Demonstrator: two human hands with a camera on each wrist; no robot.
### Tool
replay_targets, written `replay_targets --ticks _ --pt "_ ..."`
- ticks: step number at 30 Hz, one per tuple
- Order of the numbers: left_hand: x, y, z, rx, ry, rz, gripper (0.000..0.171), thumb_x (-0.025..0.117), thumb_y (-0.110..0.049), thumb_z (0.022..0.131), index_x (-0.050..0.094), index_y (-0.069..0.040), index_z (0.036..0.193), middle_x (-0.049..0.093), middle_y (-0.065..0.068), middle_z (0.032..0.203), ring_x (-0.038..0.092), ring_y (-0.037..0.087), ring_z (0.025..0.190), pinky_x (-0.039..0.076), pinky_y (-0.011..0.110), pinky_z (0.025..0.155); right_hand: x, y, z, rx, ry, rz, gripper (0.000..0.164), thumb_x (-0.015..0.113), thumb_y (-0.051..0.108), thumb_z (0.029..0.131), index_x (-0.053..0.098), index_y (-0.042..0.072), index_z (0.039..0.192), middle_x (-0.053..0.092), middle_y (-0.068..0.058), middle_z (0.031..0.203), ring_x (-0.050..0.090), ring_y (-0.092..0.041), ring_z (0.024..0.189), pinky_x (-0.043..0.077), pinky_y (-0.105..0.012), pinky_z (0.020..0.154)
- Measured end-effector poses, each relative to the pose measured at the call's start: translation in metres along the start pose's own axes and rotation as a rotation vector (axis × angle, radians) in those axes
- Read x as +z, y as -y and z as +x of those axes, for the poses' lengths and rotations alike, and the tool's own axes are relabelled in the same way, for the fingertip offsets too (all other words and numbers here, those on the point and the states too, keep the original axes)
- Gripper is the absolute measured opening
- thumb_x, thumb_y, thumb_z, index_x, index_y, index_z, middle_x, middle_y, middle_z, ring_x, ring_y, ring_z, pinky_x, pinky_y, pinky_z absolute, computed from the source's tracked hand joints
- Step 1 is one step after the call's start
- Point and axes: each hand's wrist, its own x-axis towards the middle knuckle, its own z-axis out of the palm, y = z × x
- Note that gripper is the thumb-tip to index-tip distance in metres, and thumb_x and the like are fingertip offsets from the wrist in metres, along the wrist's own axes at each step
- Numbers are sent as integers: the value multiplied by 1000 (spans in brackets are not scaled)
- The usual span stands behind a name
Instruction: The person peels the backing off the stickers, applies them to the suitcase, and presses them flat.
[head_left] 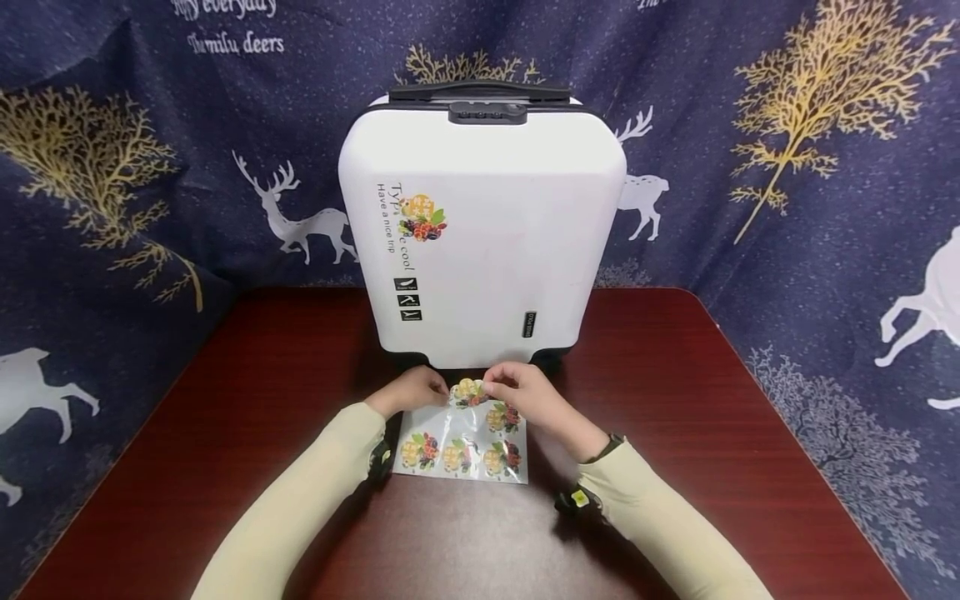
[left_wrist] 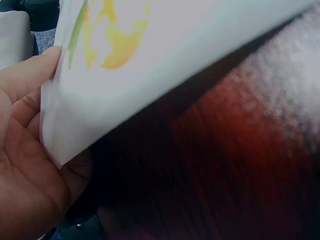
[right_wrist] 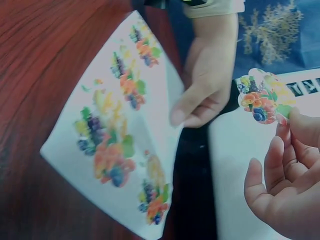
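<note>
My left hand [head_left: 422, 389] grips the upper left edge of a white sheet of fruit stickers [head_left: 435, 417]; in the left wrist view the thumb lies on the sheet's face with fingers behind. Several printed fruit clusters remain on it. Between thumb and forefinger, my right hand [head_left: 531, 397] pinches one loose fruit sticker [right_wrist: 260, 97], held up away from the sheet in the right wrist view. Behind both hands stands a white suitcase [head_left: 502, 242]. Another fruit sticker [head_left: 423, 221] is on its upper left front, overlapping the black lettering.
A dark red wooden table [head_left: 645, 400] carries the suitcase, which stands upright with its black handle [head_left: 480, 90] on top. A navy cloth [head_left: 525, 33] with deer and golden trees hangs behind. Wrist cameras [head_left: 581, 500] sit under the sleeves.
</note>
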Motion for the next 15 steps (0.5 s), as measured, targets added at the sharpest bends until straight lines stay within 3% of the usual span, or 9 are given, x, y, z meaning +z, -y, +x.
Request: replay_targets --ticks 8,15 --pt "-1 0 2 10 14 10 13 75 -12 89 76 1 90 73 7 81 49 7 66 44 20 65 -8 17 -3 -33 -42 50 16 62 9 100 66 -6 103 68 -18 97 54 -8 81 47 -23 74" --pt "-3 -2 1 29 22 31 16 75 -14 89 78 1 92 77 11 89 54 7 70 46 22 68 -19 37 -7 -71 -110 -27 11 61 9 100 64 -1 101 68 -18 99 55 -12 85 48 -28 78"
